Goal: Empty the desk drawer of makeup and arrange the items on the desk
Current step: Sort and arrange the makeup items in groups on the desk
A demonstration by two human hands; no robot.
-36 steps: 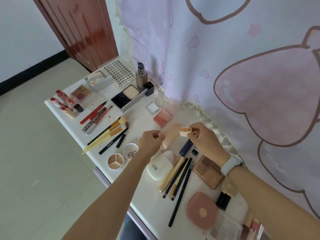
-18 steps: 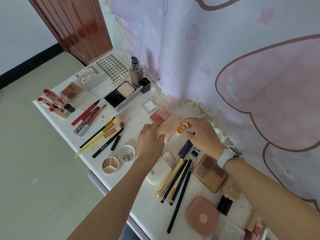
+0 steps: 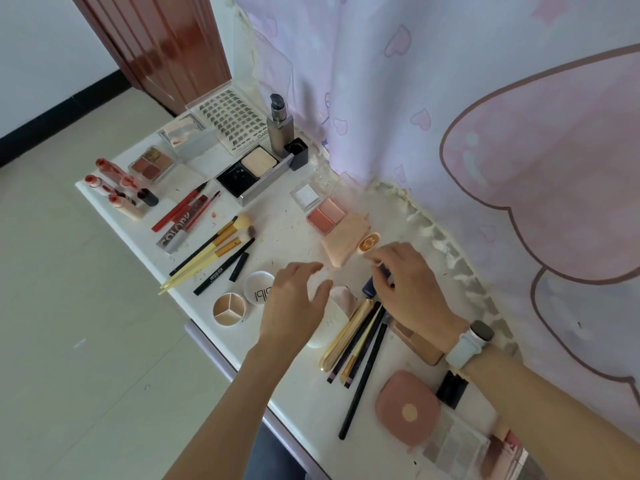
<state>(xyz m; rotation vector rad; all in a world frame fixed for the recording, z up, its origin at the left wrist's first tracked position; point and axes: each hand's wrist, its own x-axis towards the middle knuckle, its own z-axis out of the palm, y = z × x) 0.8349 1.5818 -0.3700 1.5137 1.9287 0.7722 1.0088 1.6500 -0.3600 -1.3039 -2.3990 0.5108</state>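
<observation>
1. Nearest the viewer, at the near right end of the white surface (image 3: 298, 386), lie a pink compact (image 3: 408, 408) and a clear eyeshadow palette (image 3: 457, 448).
2. A black pencil (image 3: 363, 379) and a gold tube (image 3: 346, 332) lie side by side just behind the compact.
3. The left hand (image 3: 294, 303) hovers over a white oval case (image 3: 327, 323), fingers loose and spread, holding nothing.
4. The right hand (image 3: 412, 289), with a pale watch (image 3: 472, 341) on its wrist, hovers above a dark blue tube (image 3: 370, 285); its fingers are curled, and whether they pinch anything cannot be told.
5. Just beyond the right fingertips a small round orange pot (image 3: 368, 243) sits open beside a peach sponge (image 3: 344, 240).
6. Left of the hands lie a three-part concealer pot (image 3: 228, 309), a round white lid (image 3: 258, 292) and a row of brushes (image 3: 211, 251).
7. Further back are a pink blush palette (image 3: 326, 216), a black-and-cream compact (image 3: 249, 171) and red lip tubes (image 3: 114, 188).
8. Farthest stand a pump bottle (image 3: 280, 128) and a lash tray (image 3: 235, 119), against a pink curtain (image 3: 485, 133).
</observation>
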